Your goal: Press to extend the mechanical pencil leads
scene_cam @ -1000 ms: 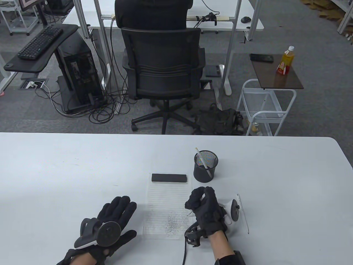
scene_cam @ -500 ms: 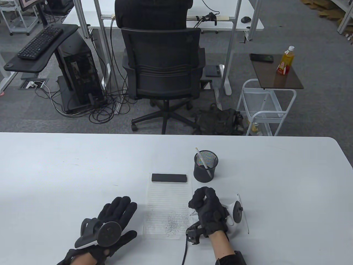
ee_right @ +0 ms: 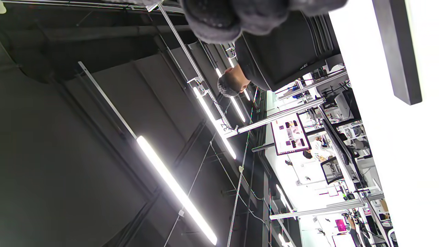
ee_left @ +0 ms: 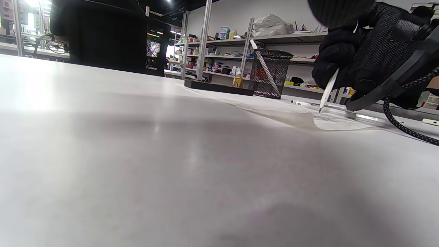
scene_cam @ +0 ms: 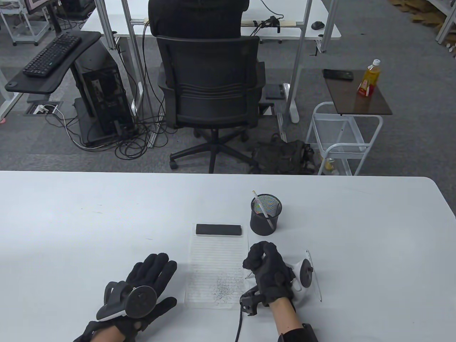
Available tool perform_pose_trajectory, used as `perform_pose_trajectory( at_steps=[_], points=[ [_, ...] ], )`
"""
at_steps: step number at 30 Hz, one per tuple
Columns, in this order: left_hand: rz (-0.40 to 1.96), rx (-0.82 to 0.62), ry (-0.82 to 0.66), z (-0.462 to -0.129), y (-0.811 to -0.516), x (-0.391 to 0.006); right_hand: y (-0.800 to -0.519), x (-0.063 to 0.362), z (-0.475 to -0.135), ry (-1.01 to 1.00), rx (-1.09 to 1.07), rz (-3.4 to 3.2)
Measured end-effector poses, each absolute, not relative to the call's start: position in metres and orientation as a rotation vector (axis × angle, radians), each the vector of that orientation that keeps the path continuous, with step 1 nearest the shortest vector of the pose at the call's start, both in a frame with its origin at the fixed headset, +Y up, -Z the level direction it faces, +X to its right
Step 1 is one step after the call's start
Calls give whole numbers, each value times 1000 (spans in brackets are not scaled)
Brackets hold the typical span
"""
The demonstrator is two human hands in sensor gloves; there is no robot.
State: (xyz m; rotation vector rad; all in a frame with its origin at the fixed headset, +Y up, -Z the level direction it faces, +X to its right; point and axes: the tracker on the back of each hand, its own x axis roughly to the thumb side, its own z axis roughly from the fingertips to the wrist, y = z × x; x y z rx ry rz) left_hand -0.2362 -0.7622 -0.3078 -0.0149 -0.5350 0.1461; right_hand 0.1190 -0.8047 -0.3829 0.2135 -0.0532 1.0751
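Note:
My right hand (scene_cam: 265, 265) grips a white mechanical pencil (ee_left: 328, 90) upright in a fist, tip down just above the right edge of a lined paper sheet (scene_cam: 217, 265) marked with grey scribbles. The hand also shows in the left wrist view (ee_left: 363, 58). My left hand (scene_cam: 148, 281) rests flat and open on the table, empty, left of the sheet. A second white pencil (scene_cam: 262, 212) leans in a black mesh cup (scene_cam: 265, 219) behind the sheet. A third pencil (scene_cam: 315, 276) lies on the table right of my right hand.
A flat black bar (scene_cam: 218, 229) lies across the top of the sheet. A black cable (scene_cam: 238, 326) runs from my right wrist toward the table's front edge. The white table (scene_cam: 89, 221) stretches wide to the left and right.
My right hand with the pencil has shifted slightly to the right and a little nearer over the last second. The left hand has not moved.

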Motion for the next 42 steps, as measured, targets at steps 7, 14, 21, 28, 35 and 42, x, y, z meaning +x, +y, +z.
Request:
perform_pose_trajectory(
  at_steps=[7,14,21,28,35,42],
  points=[
    [147,-12,-536,-308,-762,-236,-804,119,-383,-55,218,1081],
    [142,-7,-536,-308,-761,-236,-779,121,-381,-48,316,1021],
    [133,-2,-536,-308,-761,-236,-721,145,-379,-31,326,1338],
    [129,2,-535,-308,-760,-237,-691,196,-384,87,175,2071],
    [127,3,-535,-308,-760,-237,-716,236,-395,382,163,2520],
    [123,-3,-532,-308,-760,-237,-740,256,-401,434,169,3011]
  ],
)
